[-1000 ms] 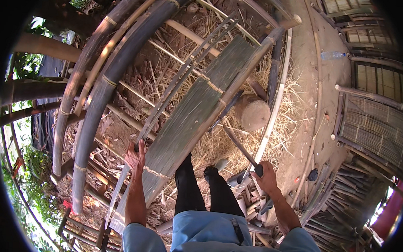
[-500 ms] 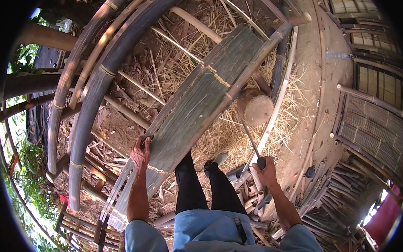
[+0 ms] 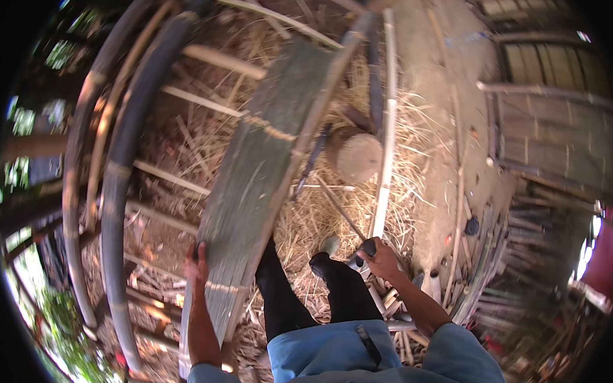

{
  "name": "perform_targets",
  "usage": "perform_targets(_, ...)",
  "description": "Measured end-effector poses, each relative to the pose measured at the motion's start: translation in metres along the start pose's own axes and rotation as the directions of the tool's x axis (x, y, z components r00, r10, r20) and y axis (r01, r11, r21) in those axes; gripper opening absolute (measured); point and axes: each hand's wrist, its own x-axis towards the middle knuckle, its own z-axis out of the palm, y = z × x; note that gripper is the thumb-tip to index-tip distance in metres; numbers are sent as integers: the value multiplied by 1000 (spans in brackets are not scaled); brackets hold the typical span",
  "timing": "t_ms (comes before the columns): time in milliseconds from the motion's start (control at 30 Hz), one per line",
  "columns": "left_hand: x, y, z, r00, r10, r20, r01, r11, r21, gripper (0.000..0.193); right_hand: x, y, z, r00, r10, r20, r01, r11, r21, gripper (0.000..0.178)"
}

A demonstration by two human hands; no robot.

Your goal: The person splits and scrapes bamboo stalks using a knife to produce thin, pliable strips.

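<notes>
A long panel of flattened green-grey bamboo slats (image 3: 246, 182), bound across with pale ties, slants away in front of me. My left hand (image 3: 197, 272) is closed at the panel's near left edge; the fingertips are partly hidden and blurred. To the right of my legs, my right hand (image 3: 384, 262) is wrapped round the dark handle of a long-bladed knife (image 3: 341, 209). Its narrow blade, seen almost edge-on, points forward and left, toward a cut log (image 3: 358, 158), and appears apart from the panel. A brown pole (image 3: 301, 151) runs along the panel's right side.
Thick dark bamboo poles (image 3: 122, 151) and crosspieces form a frame on the left. Straw (image 3: 405, 168) covers the ground around the log, beside a pale bamboo pole (image 3: 388, 127). Bamboo offcuts lie by my right leg. A woven bamboo wall (image 3: 551, 139) stands at the right.
The view has swung, so the panel and log appear further left and the panel stands steeper. My left hand stays by the panel's edge; my right still grips the knife.
</notes>
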Motion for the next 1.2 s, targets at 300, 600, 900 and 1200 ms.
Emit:
perform_targets(300, -30, 53, 7, 922, 312, -231, -143, 826, 545, 54, 33, 140, 17, 898, 357, -257, -240, 887, 395, 42)
perform_targets(600, -118, 114, 123, 898, 439, 24, -390, 772, 502, 29, 250, 328, 36, 776, 516, -364, -328, 822, 465, 39)
perform_targets(900, -151, 124, 260, 948, 303, 96, -315, 855, 412, 17, 385, 412, 79, 855, 357, -377, -204, 898, 389, 60)
perform_targets(1200, -153, 180, 289, 957, 274, 97, -289, 859, 423, 17, 399, 426, 77, 863, 422, -279, -316, 880, 354, 63)
